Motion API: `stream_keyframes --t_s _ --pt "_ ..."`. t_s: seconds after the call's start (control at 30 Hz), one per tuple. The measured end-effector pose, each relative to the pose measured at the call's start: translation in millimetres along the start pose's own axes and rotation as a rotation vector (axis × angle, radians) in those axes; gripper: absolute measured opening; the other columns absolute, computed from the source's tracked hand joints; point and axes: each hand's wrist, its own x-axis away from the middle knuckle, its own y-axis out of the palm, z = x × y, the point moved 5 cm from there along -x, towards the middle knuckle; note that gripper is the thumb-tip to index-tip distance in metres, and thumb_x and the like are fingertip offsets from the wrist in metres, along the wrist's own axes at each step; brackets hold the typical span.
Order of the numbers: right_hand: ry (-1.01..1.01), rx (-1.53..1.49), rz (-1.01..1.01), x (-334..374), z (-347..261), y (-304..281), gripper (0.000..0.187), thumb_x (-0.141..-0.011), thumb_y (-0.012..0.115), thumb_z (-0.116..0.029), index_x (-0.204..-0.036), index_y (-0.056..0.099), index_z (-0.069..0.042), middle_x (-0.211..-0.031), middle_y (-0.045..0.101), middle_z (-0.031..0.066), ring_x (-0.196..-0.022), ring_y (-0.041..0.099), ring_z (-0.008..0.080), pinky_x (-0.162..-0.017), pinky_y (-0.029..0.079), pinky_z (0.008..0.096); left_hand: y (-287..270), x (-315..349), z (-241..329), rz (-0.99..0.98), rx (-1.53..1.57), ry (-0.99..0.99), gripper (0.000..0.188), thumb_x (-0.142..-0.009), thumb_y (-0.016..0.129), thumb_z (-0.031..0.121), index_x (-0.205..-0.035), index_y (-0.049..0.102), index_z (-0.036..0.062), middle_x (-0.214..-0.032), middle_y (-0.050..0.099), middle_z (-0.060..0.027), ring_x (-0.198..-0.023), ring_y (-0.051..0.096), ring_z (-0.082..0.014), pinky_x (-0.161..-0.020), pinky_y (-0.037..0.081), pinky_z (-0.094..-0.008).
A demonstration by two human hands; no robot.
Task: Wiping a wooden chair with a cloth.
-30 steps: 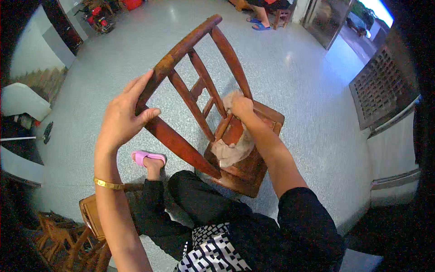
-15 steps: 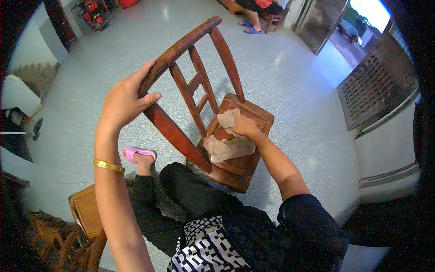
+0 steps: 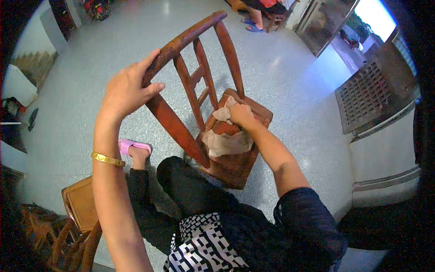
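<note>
Grey floor (image 3: 299, 104) is running under and around the wooden chair (image 3: 176, 129), with an open door (image 3: 324, 22) standing well beyond the chair, to its right. Left hand (image 3: 129, 88) is clasping the near end of the chair's top rail (image 3: 183, 41), thumb and fingers straddling it. Right hand (image 3: 242, 115), well apart, is gripping a bunched pale cloth (image 3: 223, 114) on the chair's seat (image 3: 233, 170); more pale fabric (image 3: 226, 144) is lying nearer on that seat, any join unclear. A pink slipper (image 3: 136, 147) is resting left of the chair.
</note>
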Motion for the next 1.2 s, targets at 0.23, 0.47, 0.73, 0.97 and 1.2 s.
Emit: stream_keyframes --t_s 0.23,0.47,0.73,0.97,1.2 --pt "0.029 0.103 -0.098 -18.0 -14.1 -18.2 0.036 -0.074 0.06 -0.025 -0.103 0.063 -0.005 -0.106 0.063 0.0149 -0.095 0.063 0.0277 -0.075 0.052 0.0381 -1.9 -0.9 3.1 0.022 -0.063 0.034 0.071 -0.074 0.069 0.029 -0.136 0.036 0.0255 -0.101 0.063 -0.0185 -0.091 0.061 -0.0364 -0.079 0.047 -0.0432" --pt "0.273 0.03 -0.182 26.8 -9.1 -13.1 0.045 -0.073 0.059 -0.029 -0.11 0.062 -0.004 -0.12 0.056 0.0165 -0.107 0.057 0.028 -0.089 0.046 0.0379 -2.4 2.1 2.1 -0.034 -0.039 -0.042 0.07 -0.075 0.066 0.037 -0.136 0.034 0.0264 -0.095 0.063 -0.0205 -0.089 0.061 -0.0371 -0.077 0.047 -0.0459" --pt "0.329 -0.083 -0.309 79.1 62.6 4.2 0.046 -0.073 0.057 -0.038 -0.107 0.064 -0.008 -0.117 0.056 0.0207 -0.103 0.058 0.0347 -0.088 0.046 0.0412 0.7 1.3 -1.7 0.029 -0.054 -0.041 0.071 -0.074 0.066 0.037 -0.137 0.035 0.0276 -0.094 0.063 -0.0201 -0.086 0.06 -0.0391 -0.077 0.048 -0.0462" --pt "0.116 -0.268 0.319 12.4 24.2 -20.9 0.046 -0.075 0.058 -0.033 -0.11 0.054 -0.004 -0.096 0.063 0.0242 -0.095 0.06 0.0369 -0.081 0.048 0.0448 1.2 1.9 -1.7 0.02 -0.034 -0.017 0.071 -0.073 0.067 0.035 -0.136 0.036 0.0266 -0.096 0.062 -0.0195 -0.09 0.059 -0.0382 -0.079 0.046 -0.0459" --pt "0.148 -0.239 -0.013 11.6 -36.6 -60.3 0.036 -0.075 0.06 -0.029 -0.096 0.062 0.0 -0.094 0.065 0.0205 -0.089 0.063 0.0354 -0.076 0.05 0.0435 3.9 2.9 -6.3 0.021 -0.047 -0.01 0.07 -0.074 0.067 0.031 -0.137 0.036 0.0244 -0.102 0.062 -0.0189 -0.096 0.057 -0.0366 -0.082 0.045 -0.0442"
